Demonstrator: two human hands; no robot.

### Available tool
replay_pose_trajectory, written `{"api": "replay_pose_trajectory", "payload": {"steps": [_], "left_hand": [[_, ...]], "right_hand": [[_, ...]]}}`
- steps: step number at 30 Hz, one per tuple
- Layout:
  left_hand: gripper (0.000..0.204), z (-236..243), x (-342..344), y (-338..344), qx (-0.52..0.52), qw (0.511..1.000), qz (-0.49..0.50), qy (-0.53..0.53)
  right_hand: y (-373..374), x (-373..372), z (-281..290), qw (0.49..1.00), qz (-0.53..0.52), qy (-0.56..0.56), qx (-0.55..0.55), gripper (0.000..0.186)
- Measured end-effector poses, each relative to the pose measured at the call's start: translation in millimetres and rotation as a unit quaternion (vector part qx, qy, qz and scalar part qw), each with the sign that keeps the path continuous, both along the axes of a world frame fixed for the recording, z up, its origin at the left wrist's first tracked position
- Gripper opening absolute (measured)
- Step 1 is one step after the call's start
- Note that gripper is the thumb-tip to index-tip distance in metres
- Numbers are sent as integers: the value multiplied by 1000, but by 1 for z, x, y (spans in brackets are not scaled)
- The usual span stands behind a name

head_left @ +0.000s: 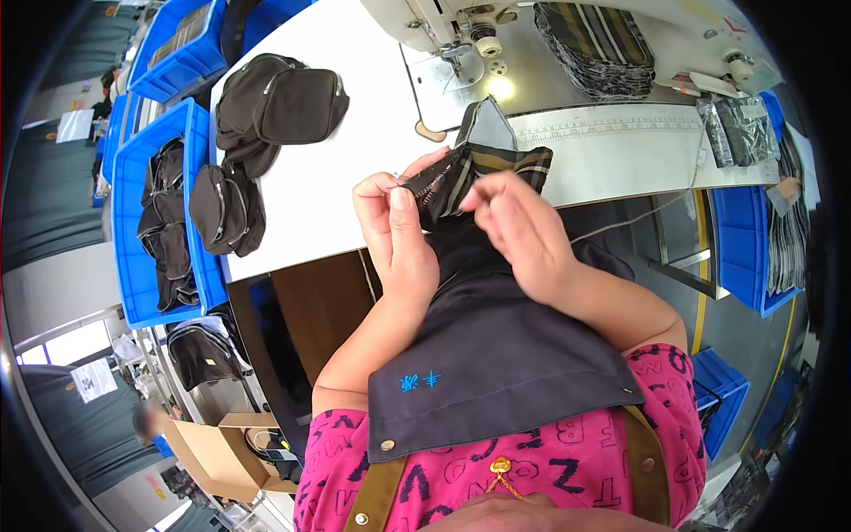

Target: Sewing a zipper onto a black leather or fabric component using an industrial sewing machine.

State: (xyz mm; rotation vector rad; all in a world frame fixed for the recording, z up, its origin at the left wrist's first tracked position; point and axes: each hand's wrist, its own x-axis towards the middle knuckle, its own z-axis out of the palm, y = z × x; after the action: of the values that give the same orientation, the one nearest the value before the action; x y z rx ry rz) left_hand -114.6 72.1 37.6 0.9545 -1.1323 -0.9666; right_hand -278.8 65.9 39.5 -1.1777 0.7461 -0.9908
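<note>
A small dark pouch with a zipper and brown plaid lining is up at the table's front edge. My left hand is closed on its zippered side, thumb on top. A grey panel stands up from the pouch's far side. Close against its right side is my right hand, fingers curled and blurred by motion. Whether those fingertips grip the fabric, I cannot tell. Beyond the pouch, the sewing machine has its light on over the needle area.
Finished-looking black bags lie on the white table at left. A blue bin beside them holds more. Stacked plaid pieces sit right of the machine, near plastic-wrapped packets. Another blue bin stands at right.
</note>
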Motion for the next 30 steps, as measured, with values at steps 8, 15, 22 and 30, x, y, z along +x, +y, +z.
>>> {"api": "replay_pose_trajectory", "payload": {"steps": [8, 15, 22, 30], "left_hand": [[12, -1, -1, 4, -6, 1000, -6, 2], [12, -3, -2, 5, -8, 1000, -19, 4], [11, 1, -5, 8, 7, 999, -37, 12], [12, -6, -5, 10, 9, 999, -37, -19]], "right_hand": [[-14, 4, -10, 997, -37, -43, 60, 37], [-15, 1, -10, 997, -38, -43, 54, 36], [-16, 2, -12, 998, -55, -23, 21, 35], [-18, -3, -18, 996, -79, 13, -30, 23]]}}
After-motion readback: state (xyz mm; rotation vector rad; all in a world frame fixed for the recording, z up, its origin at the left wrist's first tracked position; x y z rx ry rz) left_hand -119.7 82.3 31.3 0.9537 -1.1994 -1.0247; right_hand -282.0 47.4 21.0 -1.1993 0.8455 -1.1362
